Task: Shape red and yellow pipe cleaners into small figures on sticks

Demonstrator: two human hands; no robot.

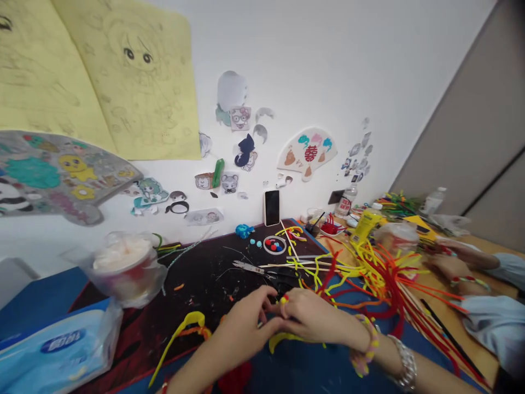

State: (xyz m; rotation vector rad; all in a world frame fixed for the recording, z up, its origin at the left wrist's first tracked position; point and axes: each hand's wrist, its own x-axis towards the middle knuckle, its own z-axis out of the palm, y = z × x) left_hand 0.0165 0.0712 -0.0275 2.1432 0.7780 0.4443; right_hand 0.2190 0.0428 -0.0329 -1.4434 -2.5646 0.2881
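My left hand [250, 317] and my right hand [314, 317] meet low in the middle of the head view, fingertips pinched together and touching. A yellow pipe cleaner [282, 342] comes out beneath my right fingers, which are closed on it. What lies between my left fingers is hidden by the hands. Another yellow pipe cleaner [180, 331], with orange ones beside it, passes behind my left forearm. Something red and fuzzy [235, 377] lies under that forearm. Just beyond my hands are metal pliers [248, 267] with dark handles.
A bundle of red, yellow and orange pipe cleaners [389, 273] spreads at right. Around lie a small bead dish [274, 245], a propped phone [272, 208], a bagged cup [125, 268], a tissue pack [61, 345] and a yellow bottle [367, 223]. Another person's hands [451, 262] work at far right.
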